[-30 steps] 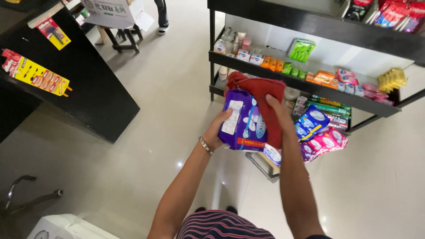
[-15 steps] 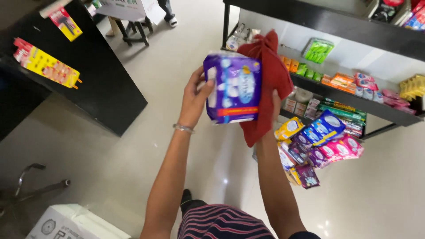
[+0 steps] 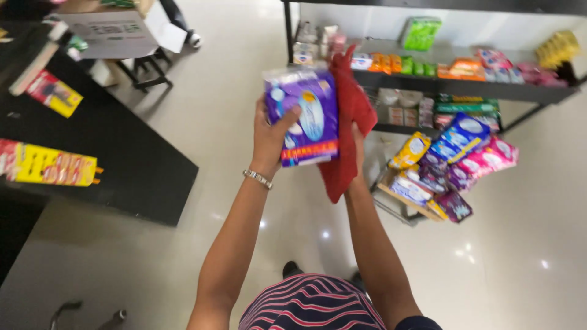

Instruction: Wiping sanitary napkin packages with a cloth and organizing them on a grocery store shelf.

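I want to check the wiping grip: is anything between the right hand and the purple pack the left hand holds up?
Yes. The red cloth hangs between the right hand and the purple pack, draped over that hand against the pack's side. The left hand grips the pack's other side bare, with nothing between.

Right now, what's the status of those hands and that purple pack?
Left hand gripping purple pack. Right hand mostly hidden, holding red cloth against pack. Nothing in the way.

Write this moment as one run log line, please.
left hand: holds purple packet | right hand: holds red cloth against packet | shelf behind
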